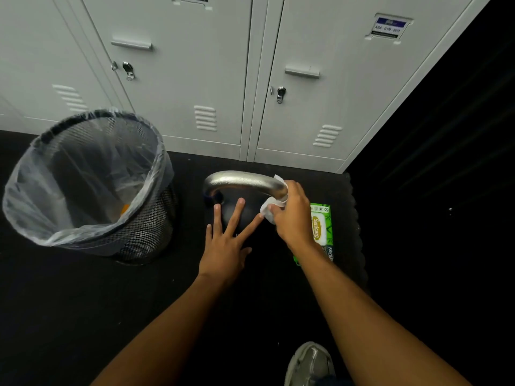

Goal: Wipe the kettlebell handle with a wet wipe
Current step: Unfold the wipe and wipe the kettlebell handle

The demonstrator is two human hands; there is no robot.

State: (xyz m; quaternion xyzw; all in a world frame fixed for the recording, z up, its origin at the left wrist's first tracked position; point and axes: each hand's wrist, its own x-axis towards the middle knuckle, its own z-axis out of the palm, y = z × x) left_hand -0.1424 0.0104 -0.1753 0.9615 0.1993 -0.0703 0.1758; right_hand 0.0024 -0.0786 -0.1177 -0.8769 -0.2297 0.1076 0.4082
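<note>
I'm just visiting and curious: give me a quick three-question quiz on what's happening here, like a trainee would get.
1. True or false: the wet wipe is wrapped around one end of the kettlebell handle.
2. What stands left of the handle? A) mesh bin B) chair C) bucket of water
3. Fill in: the ___ hand grips the wipe.
Key: 1 true; 2 A; 3 right hand.

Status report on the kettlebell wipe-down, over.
Right hand grips wet wipe round right end of handle. Left hand open, fingers spread on kettlebell body. Rest of handle bare, nothing blocking it.
</note>
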